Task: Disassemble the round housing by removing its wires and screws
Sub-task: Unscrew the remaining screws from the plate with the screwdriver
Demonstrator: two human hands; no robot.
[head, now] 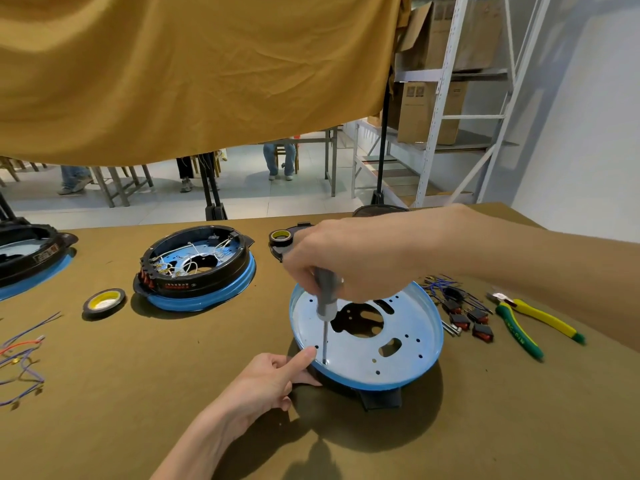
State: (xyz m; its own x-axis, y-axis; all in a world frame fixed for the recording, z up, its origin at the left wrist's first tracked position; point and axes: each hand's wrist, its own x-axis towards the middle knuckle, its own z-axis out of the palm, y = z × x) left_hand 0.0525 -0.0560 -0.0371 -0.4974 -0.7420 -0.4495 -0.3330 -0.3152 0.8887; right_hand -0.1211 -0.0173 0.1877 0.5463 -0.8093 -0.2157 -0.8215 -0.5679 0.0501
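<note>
Lower centre-right: right hand is gripping the screwdriver upright, tip in a rim screw hole of the round housing; left hand is pinching its near edge—best keeping shaft vertical, pressing down firmly.

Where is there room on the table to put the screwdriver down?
Bare cloth lies between the tape roll and the left hand, and along the near edge. Right of the round housing it is crowded: switches, pliers. Far left holds loose wires.
</note>
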